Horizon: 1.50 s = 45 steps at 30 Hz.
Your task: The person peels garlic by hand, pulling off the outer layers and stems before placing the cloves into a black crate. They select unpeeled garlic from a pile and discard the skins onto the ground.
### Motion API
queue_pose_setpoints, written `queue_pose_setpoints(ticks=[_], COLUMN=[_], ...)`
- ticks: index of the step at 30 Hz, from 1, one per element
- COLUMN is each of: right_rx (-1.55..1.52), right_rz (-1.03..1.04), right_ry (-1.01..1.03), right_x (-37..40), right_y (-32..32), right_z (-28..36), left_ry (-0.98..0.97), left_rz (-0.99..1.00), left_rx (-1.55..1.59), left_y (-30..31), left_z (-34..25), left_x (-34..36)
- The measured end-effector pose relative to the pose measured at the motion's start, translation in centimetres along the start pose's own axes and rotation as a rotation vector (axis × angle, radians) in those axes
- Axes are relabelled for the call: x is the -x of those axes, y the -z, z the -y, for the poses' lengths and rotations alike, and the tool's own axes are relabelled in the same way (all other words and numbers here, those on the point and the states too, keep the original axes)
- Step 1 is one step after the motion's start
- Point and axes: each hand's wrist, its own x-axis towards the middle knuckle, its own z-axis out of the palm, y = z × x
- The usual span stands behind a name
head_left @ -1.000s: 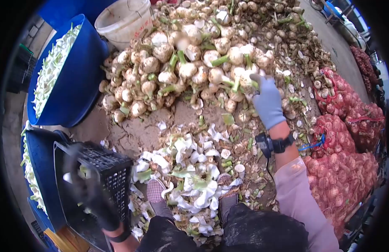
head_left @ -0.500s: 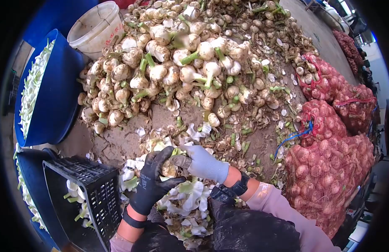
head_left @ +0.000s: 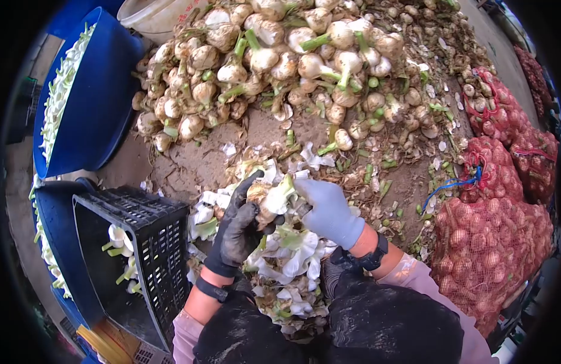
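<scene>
My left hand, in a dark, soiled glove, is wrapped round a garlic bulb. White layers and a pale green stem end show at the bulb's upper right. My right hand, in a light blue-grey glove, is closed at the bulb's right side, with its fingertips on the loosened skin; the tips are partly hidden. Beneath both hands lies a heap of peeled garlic skins. Beyond them rises a large pile of untrimmed garlic with dirt and green stems.
To the left, a black crate lies tilted with several white bulbs inside. Blue tubs of white garlic and a white bucket stand behind it. Red mesh sacks of garlic sit at right, beside a blue cord.
My view has shifted, so the surroundings sit higher and farther right. The bulb now shows more white, and my right hand has moved slightly away from my left fingers.
</scene>
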Motion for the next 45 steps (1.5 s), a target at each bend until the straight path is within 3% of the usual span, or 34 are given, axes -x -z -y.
queue_pose_setpoints(ticks=[3,4,5,6,9,10,12,13,14,16,17,18,20,22,24,25,26,28,29,31,32,34,35,37,38,40,41,42,43,44,45], right_rx=[-0.142,-0.268,-0.753,-0.757,-0.82,-0.822,-0.482,-0.545,-0.552,-0.775,-0.869,-0.869,-0.649,-0.758,-0.66,-0.443,-0.443,0.022,0.022,0.34,0.335,0.324,0.32,0.583,0.577,0.445,0.442,0.458,0.252,0.048,-0.043], right_rz=[-0.053,-0.111,0.104,0.102,0.163,0.163,0.04,0.036,0.042,0.259,0.36,0.361,0.342,0.258,0.439,0.492,0.494,0.225,0.228,0.112,0.11,0.544,0.543,1.017,1.022,0.881,0.61,0.607,0.572,0.53,0.465], right_ry=[-0.009,-0.018,-0.336,-0.339,-0.531,-0.535,-0.303,-0.248,-0.246,-0.437,-0.617,-0.617,-0.33,-0.315,-0.319,-0.225,-0.225,-0.079,-0.082,-0.242,-0.239,-0.207,-0.2,-0.221,-0.207,-0.172,-0.051,-0.07,-0.016,0.04,-0.053], right_x=[-0.8,-1.3,-1.2,-1.4,-1.5,-1.2,-0.9,-0.9,-0.5,-0.7,-0.8,-0.5,0.6,1.2,1.2,0.9,0.6,-0.1,-0.2,-0.8,-0.4,0.7,1.8,3.5,3.5,2.7,2.7,2.2,1.1,0.1,-0.4], right_y=[-0.6,-0.5,0.4,0.2,-0.7,-1.1,-1.7,-2.2,-2.0,0.0,0.5,-0.4,-2.9,-2.9,-2.1,-1.7,-1.4,-0.5,0.0,0.8,0.7,0.4,-0.1,-0.9,-0.6,1.2,1.3,1.5,1.9,2.7,3.2], right_z=[-0.1,0.4,1.3,1.3,0.7,0.6,0.3,0.0,0.1,2.6,3.4,2.6,0.4,1.1,1.8,1.5,1.1,0.1,-1.1,-2.9,-2.8,-1.2,-1.0,-1.1,-1.1,0.2,0.5,0.9,1.0,0.7,-0.4], left_ry=[-0.055,-0.117,-0.178,-0.173,-0.396,-0.391,0.017,-0.045,0.095,-0.253,-0.238,-0.238,-0.523,-0.409,-0.21,-0.211,-0.254,-0.342,-0.172,-0.181,-0.201,-0.261,-0.296,-0.392,-0.401,-0.354,-0.434,-0.501,-0.725,-0.778,-1.127], left_rz=[-0.008,-0.039,-0.068,-0.069,-0.066,-0.066,-0.09,-0.023,0.236,-0.273,-0.275,-0.275,-0.06,-0.046,-0.032,-0.032,-0.061,-0.119,-0.24,-0.135,-0.073,-0.132,-0.181,-0.276,-0.306,-0.214,-0.279,-0.328,-0.47,-0.551,-0.819], left_rx=[-0.162,-0.42,-0.678,-0.681,-1.007,-1.006,-0.618,-0.321,-0.111,-0.871,-0.811,-0.811,-1.2,-1.037,-0.744,-0.745,-0.71,-0.636,-0.764,-0.533,-0.452,-0.348,-0.146,0.082,0.241,0.205,0.039,-0.118,-0.514,-0.59,-1.084], left_y=[-0.5,-0.8,-0.9,-0.4,0.8,0.5,-0.2,1.3,3.1,3.3,2.6,2.8,3.1,1.4,3.1,3.4,3.5,2.0,0.5,0.4,0.4,1.7,2.8,4.1,4.8,6.4,6.1,5.4,2.4,1.1,0.6], left_z=[-0.6,-0.5,-0.4,-0.4,0.1,-0.2,-1.0,0.0,-1.0,0.1,-0.1,-0.2,-0.3,-0.3,-0.2,0.1,0.7,0.9,-0.7,-1.2,-1.5,-1.6,-2.0,-3.2,-3.9,-3.8,-3.7,-3.4,-4.1,-5.3,-6.9], left_x=[0.4,0.3,0.2,0.1,-0.2,0.0,0.6,0.3,0.0,-1.1,-0.5,-0.7,-1.0,-0.2,-0.4,-0.6,-0.7,-1.1,0.0,0.4,0.5,0.1,0.4,0.5,0.9,1.6,1.9,2.0,3.1,5.3,6.8])
